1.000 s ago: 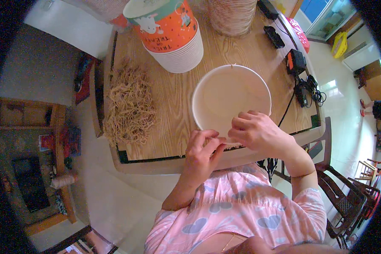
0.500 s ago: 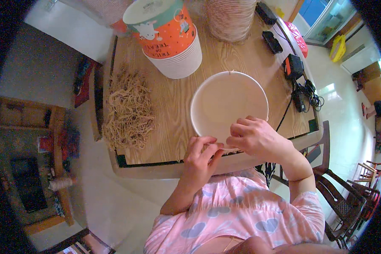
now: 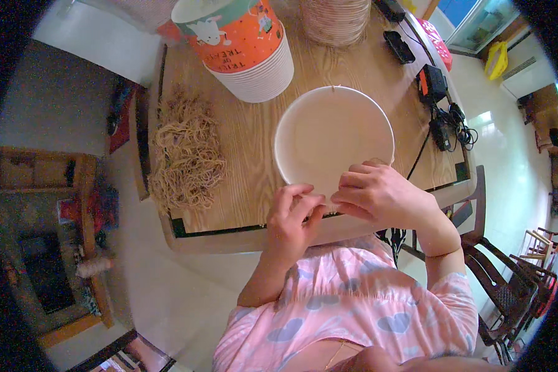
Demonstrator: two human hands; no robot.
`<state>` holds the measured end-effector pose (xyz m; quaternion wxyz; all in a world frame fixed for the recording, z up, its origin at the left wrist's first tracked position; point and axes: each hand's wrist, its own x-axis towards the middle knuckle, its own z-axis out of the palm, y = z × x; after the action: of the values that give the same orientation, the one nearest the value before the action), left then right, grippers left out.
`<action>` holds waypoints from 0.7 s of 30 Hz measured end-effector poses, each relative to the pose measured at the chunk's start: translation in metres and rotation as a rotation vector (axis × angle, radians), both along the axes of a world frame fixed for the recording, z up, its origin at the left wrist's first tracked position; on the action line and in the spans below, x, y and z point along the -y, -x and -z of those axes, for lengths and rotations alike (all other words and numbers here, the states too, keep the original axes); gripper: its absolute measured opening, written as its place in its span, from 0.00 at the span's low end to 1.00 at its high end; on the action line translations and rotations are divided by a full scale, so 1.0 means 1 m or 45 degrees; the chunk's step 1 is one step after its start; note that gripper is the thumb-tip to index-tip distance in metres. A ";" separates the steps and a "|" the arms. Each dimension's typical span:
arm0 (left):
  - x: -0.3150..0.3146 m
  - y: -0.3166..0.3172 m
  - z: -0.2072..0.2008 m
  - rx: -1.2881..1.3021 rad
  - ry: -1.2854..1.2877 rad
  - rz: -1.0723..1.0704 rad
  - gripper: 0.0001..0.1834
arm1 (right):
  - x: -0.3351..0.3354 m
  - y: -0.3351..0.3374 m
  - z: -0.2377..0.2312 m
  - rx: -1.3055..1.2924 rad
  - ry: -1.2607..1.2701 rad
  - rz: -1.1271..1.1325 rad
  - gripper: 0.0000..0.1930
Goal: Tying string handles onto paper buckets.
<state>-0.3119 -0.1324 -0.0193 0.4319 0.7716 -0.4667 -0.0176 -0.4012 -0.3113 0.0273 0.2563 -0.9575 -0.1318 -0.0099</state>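
A round paper bucket point(image 3: 326, 133) with a pale inside and white rim stands mouth-up on the table in front of me. At its near rim, my left hand point(image 3: 292, 208) has thumb and fingers bent together in a pinch. My right hand point(image 3: 378, 193) curls over the near right part of the same rim, fingertips close to the left ones. Whatever lies between the fingers of either hand is hidden. On the far rim sits a small tan knot of twine point(image 3: 334, 88). A loose heap of tan twine strands point(image 3: 189, 155) lies on the left.
Behind the bucket leans a stack of nested paper buckets point(image 3: 245, 53), orange and teal with white rims. A wrapped stack of pale round pieces point(image 3: 336, 22) stands at the back. Black adapters with coiled cables point(image 3: 441, 115) line the right edge. A dark wooden chair point(image 3: 499, 282) is beyond the table.
The whole scene sits slightly higher in the picture. Both hands stay at the near rim, with only a slight shift of the fingers.
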 end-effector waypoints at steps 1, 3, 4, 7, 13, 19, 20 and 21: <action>0.000 -0.001 0.001 0.010 0.017 -0.017 0.12 | -0.001 0.000 -0.001 -0.002 -0.002 -0.002 0.09; 0.001 -0.002 0.001 0.039 0.027 -0.036 0.12 | -0.001 0.002 -0.002 0.052 -0.012 0.040 0.08; 0.003 -0.003 0.001 0.070 0.038 -0.053 0.12 | -0.002 0.002 0.000 0.050 -0.012 0.044 0.08; 0.013 0.001 -0.008 0.020 0.302 -0.349 0.11 | -0.001 -0.002 0.006 0.119 -0.071 0.171 0.07; 0.010 -0.005 0.020 -0.591 0.275 -0.186 0.05 | 0.008 -0.015 0.010 0.323 -0.124 0.325 0.07; 0.026 -0.013 0.030 -1.901 0.287 0.007 0.09 | 0.009 -0.016 0.009 0.279 -0.122 0.327 0.06; 0.026 -0.015 0.034 -2.041 0.333 0.050 0.09 | 0.009 -0.016 0.009 0.280 -0.122 0.328 0.06; 0.026 -0.016 0.037 -2.181 0.379 0.096 0.10 | 0.009 -0.017 0.008 0.284 -0.129 0.317 0.06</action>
<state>-0.2957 -0.1583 -0.0559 0.7299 0.4124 -0.0039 -0.5451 -0.3846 -0.3199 0.0188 0.2849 -0.9452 -0.0390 -0.1546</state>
